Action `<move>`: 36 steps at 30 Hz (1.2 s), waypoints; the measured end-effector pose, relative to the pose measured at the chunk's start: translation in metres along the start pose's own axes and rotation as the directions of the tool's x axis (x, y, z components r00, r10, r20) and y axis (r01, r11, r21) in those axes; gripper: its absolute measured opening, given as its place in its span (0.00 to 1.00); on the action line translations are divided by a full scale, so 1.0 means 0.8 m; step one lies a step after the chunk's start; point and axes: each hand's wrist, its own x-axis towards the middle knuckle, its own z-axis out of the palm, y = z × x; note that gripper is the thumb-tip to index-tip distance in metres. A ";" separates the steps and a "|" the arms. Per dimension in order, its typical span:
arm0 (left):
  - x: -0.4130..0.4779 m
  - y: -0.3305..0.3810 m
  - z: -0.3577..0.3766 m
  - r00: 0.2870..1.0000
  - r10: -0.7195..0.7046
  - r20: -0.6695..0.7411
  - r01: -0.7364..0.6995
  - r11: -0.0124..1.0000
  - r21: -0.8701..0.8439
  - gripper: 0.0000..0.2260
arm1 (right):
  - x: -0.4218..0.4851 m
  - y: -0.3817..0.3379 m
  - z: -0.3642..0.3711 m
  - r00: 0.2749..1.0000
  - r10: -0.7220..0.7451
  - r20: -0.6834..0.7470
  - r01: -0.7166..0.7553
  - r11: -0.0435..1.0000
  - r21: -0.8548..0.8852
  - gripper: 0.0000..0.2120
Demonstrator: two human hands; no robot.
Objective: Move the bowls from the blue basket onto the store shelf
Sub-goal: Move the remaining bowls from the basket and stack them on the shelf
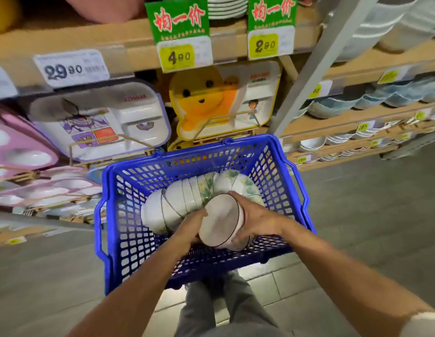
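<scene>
A blue plastic basket (279, 166) stands on the floor in front of the shelves. Inside it lie rows of nested white bowls (177, 198) with thin dark rims, some with green leaf patterns (238, 183). Both my hands hold a short stack of white bowls (220, 221) over the basket's near side. My left hand (188, 229) grips its left side, and my right hand (256, 218) curls round its right side. The store shelf (90, 45) rises just behind the basket.
Children's divided plates (99, 117) and a yellow cartoon tray (204, 103) stand on the shelf behind the basket. Price tags hang from the upper ledge. More bowls (338, 105) fill shelves to the right. A grey upright post (316, 64) splits the shelving. My legs stand below the basket.
</scene>
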 end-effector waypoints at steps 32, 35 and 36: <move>-0.418 0.250 0.052 0.550 0.800 -0.242 -0.726 0.314 -0.612 0.19 | -0.280 -0.298 -0.114 0.524 -0.290 -0.801 0.833 0.371 0.411 0.30; -0.433 0.258 0.106 0.540 0.821 -0.183 -0.716 0.335 -0.613 0.19 | -0.319 -0.277 -0.144 0.508 -0.225 -0.831 0.843 0.328 0.426 0.24; -0.437 0.261 0.126 0.539 0.826 -0.164 -0.709 0.340 -0.617 0.20 | -0.331 -0.267 -0.155 0.500 -0.196 -0.844 0.845 0.322 0.426 0.22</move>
